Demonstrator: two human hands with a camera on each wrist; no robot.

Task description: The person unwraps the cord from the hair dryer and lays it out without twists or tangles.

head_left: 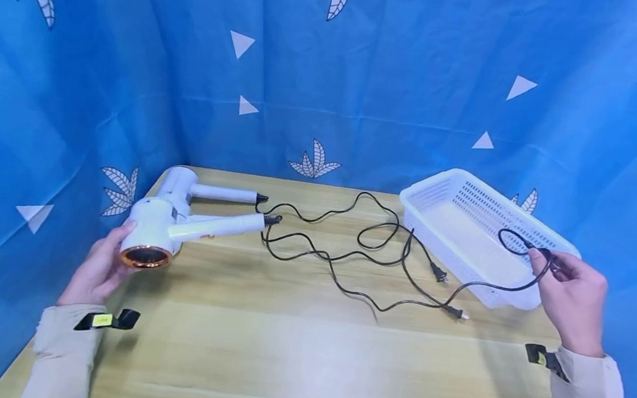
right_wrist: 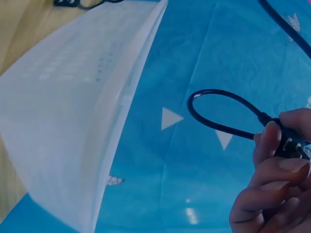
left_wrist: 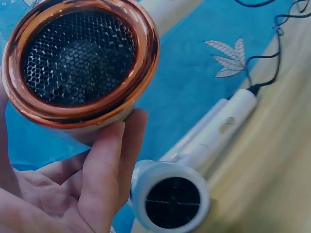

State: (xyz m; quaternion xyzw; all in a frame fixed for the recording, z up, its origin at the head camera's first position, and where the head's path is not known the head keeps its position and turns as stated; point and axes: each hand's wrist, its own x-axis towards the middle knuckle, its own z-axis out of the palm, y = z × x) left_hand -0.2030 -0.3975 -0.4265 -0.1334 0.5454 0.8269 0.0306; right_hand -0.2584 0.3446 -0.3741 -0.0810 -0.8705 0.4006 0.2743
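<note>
On the left, my left hand (head_left: 98,271) grips the barrel of a white hair dryer (head_left: 148,228) with a copper-coloured front ring; its handle points right. The left wrist view shows its mesh grille (left_wrist: 80,58) close up, thumb and fingers round the barrel. Behind and partly hidden by it are more white hair dryers, one with its handle (head_left: 225,194) at the back, another with a dark round end (left_wrist: 173,203). Over the basket's right end, my right hand (head_left: 574,300) pinches a black plug (right_wrist: 289,143) with a small loop of its cord (right_wrist: 214,92).
A white perforated plastic basket (head_left: 436,219) stands at the back right of the wooden table (head_left: 281,360). Black cords (head_left: 340,280) wind across the middle, and two plugs, one nearer the basket (head_left: 438,273) and one in front (head_left: 455,312), lie beside it. Blue patterned curtain (head_left: 364,70) surrounds the table.
</note>
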